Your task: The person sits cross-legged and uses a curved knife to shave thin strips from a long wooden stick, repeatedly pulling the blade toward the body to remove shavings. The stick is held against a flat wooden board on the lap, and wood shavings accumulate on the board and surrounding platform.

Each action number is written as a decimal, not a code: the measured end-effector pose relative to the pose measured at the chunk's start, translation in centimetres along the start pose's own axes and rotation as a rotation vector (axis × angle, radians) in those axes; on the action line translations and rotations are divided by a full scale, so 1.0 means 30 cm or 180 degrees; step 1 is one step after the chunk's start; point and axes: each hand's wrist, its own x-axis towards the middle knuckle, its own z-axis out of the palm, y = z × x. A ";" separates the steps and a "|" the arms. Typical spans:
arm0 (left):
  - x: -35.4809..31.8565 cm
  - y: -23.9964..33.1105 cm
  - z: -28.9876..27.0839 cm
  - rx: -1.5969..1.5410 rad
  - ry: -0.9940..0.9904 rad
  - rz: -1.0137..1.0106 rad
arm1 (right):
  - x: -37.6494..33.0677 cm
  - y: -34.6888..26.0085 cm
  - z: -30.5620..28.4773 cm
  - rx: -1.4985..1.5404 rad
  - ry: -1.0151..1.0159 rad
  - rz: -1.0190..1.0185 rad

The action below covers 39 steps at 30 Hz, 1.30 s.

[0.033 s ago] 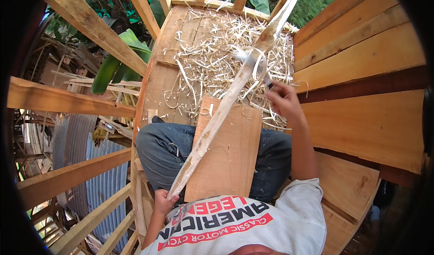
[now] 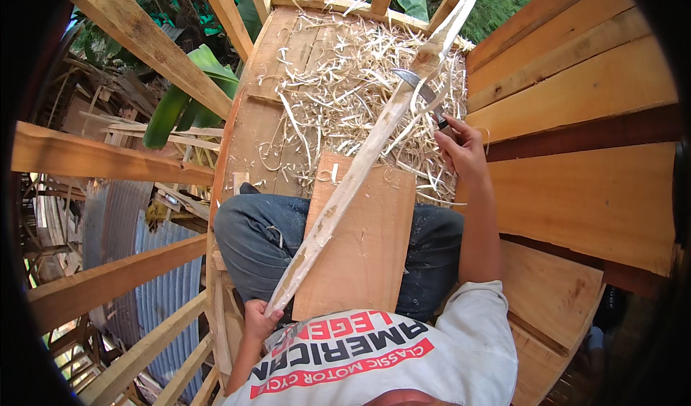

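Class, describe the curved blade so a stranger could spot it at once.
Start at the heap of pale wood shavings on the plank floor. Across it slants a long stick; the right hand presses the curved blade against it. It is the only dark metal among pale wood.

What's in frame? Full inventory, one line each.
long stick: 1, pale wood, slanting across the lap
curved blade: 1, grey metal, against the stick
board: 1, light brown, on the lap
shavings: many, pale, on the plank floor
plank wall: 1, brown, right
corrugated sheet: 1, grey, lower left
left hand: grips the stick's near end
right hand: holds the blade's handle
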 end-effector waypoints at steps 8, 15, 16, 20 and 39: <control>0.011 0.036 -0.008 -0.0029 -0.0219 -0.0283 | 0.000 0.011 0.001 -0.0111 0.0269 0.0010; 0.014 0.001 -0.008 0.0128 -0.0109 -0.0238 | 0.022 0.024 0.015 0.0193 0.0287 0.0117; 0.011 -0.010 -0.001 0.0116 -0.0094 -0.0241 | -0.012 0.051 0.033 0.0097 -0.0379 0.0130; 0.019 0.025 -0.011 0.0124 -0.0117 -0.0333 | 0.031 0.041 0.010 0.0247 0.0292 -0.0042; 0.010 0.131 0.026 -0.0117 -0.0103 -0.0429 | 0.063 0.077 0.009 0.0538 0.0570 -0.0142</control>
